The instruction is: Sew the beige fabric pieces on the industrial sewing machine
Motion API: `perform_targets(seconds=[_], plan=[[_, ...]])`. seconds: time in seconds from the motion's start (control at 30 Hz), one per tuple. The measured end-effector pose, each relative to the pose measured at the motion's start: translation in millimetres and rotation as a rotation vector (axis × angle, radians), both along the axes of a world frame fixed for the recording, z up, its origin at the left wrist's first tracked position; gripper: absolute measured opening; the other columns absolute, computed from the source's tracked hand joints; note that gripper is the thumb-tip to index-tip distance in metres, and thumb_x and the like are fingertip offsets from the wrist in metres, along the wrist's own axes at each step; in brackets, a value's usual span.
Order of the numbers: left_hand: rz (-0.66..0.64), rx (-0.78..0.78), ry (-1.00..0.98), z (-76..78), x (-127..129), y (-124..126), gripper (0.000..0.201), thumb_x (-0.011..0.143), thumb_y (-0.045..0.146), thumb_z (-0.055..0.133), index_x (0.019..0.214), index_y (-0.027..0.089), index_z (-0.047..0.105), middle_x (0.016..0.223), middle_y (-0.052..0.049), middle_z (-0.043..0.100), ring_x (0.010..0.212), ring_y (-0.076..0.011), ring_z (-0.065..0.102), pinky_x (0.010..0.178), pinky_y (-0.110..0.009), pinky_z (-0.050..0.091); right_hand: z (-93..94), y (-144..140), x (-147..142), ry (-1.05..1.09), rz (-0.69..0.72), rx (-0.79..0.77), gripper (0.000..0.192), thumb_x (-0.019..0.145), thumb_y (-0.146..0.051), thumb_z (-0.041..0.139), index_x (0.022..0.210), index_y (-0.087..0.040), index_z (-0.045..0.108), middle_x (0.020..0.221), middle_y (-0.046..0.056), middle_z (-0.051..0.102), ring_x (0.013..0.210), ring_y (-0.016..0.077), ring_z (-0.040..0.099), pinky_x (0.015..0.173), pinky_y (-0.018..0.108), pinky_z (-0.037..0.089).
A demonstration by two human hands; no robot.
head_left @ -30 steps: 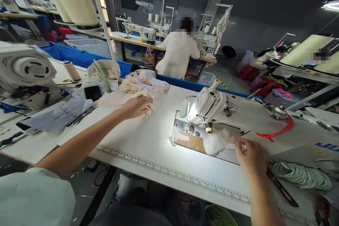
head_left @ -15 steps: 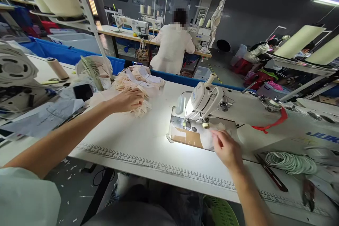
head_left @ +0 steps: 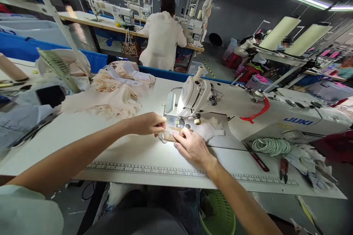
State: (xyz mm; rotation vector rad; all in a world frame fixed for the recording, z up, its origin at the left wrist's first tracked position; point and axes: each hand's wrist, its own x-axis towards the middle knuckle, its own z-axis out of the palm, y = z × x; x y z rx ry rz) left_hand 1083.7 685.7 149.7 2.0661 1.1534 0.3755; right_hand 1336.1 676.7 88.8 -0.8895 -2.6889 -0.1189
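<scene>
My left hand [head_left: 156, 123] is closed in a pinch just left of the needle area, on a small pale piece of fabric [head_left: 165, 132] that is mostly hidden by the fingers. Close beside it, my right hand [head_left: 191, 145] has its fingers bent together over the brown plate [head_left: 168, 138] in front of the needle; what they grip is hidden. The white sewing machine [head_left: 190, 97] shines its lamp on this spot. Right of the presser foot, another pale fabric piece [head_left: 211, 131] lies on the machine bed.
Behind my left arm lies a pile of cream fabric pieces [head_left: 118, 97]. A small green fan [head_left: 56, 66] stands at left. Thread snips [head_left: 283, 170], a dark-handled tool [head_left: 257, 158] and a coil of pale cord [head_left: 271, 147] lie at right. A person [head_left: 164, 38] sits ahead.
My left hand has come from the cream pile to the needle area. My right hand has moved left to meet it, away from the fabric right of the foot. The view has shifted right.
</scene>
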Motion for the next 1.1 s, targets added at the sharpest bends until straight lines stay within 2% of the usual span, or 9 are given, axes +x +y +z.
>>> perform_targets(seconds=[0.1,0.17,0.3,0.43,0.6,0.77,1.1], plan=[[0.066,0.003,-0.101,-13.2,26.4,8.2,0.017,0.082,0.031,0.053,0.070,0.020,0.058,0.061,-0.001,0.067,0.057,-0.0156,0.058,0.058,-0.027,0.041,0.0,-3.4,-4.4,-0.041,-0.017,0.037,0.026,0.101,-0.036,0.048,0.104,-0.020,0.067,0.091,0.007,0.058,0.074,0.0180,0.049,0.067,0.031,0.037],[0.106,-0.022,-0.093,-23.6,36.0,15.3,0.014,0.079,0.029,0.054,0.071,0.020,0.060,0.064,0.000,0.067,0.062,-0.0165,0.061,0.061,-0.026,0.043,0.6,-2.8,-5.3,-0.047,-0.014,0.047,0.025,0.100,-0.035,0.047,0.102,-0.019,0.067,0.090,0.006,0.058,0.074,0.0182,0.049,0.068,0.031,0.036],[0.193,-0.048,0.031,-42.6,38.6,24.3,0.013,0.076,0.030,0.054,0.073,0.020,0.063,0.072,0.001,0.070,0.068,-0.0171,0.062,0.062,-0.026,0.042,0.0,1.3,-1.6,-0.027,0.005,0.044,0.028,0.101,-0.033,0.046,0.114,-0.019,0.066,0.088,0.006,0.058,0.076,0.0185,0.049,0.069,0.031,0.035],[0.232,-0.031,0.060,-52.5,35.5,23.6,0.018,0.077,0.036,0.054,0.078,0.022,0.065,0.076,0.002,0.072,0.072,-0.0186,0.064,0.064,-0.027,0.041,-2.7,3.9,5.5,0.002,0.031,0.053,0.032,0.102,-0.032,0.044,0.123,-0.019,0.065,0.088,0.006,0.059,0.076,0.0186,0.049,0.069,0.032,0.036],[0.274,-0.037,0.104,-51.0,38.9,22.1,0.016,0.078,0.036,0.054,0.076,0.023,0.064,0.074,0.003,0.072,0.071,-0.0183,0.063,0.062,-0.027,0.039,-2.4,3.1,13.0,0.054,-0.007,0.049,0.030,0.102,-0.028,0.042,0.110,-0.017,0.069,0.090,0.007,0.062,0.074,0.0183,0.050,0.067,0.033,0.036],[0.297,-0.048,0.157,-47.3,42.5,23.6,0.012,0.079,0.031,0.057,0.077,0.023,0.065,0.077,0.003,0.072,0.073,-0.0179,0.064,0.062,-0.026,0.037,0.2,2.3,14.5,0.036,-0.053,0.020,0.030,0.102,-0.026,0.041,0.106,-0.018,0.070,0.091,0.008,0.064,0.072,0.0181,0.051,0.066,0.033,0.036],[0.329,-0.049,0.198,-41.5,46.5,20.9,0.011,0.082,0.028,0.059,0.075,0.022,0.065,0.078,0.003,0.072,0.075,-0.0178,0.063,0.064,-0.028,0.037,-2.4,3.5,8.4,0.015,-0.046,0.069,0.033,0.102,-0.030,0.043,0.122,-0.019,0.066,0.090,0.007,0.061,0.071,0.0187,0.050,0.066,0.033,0.036]])
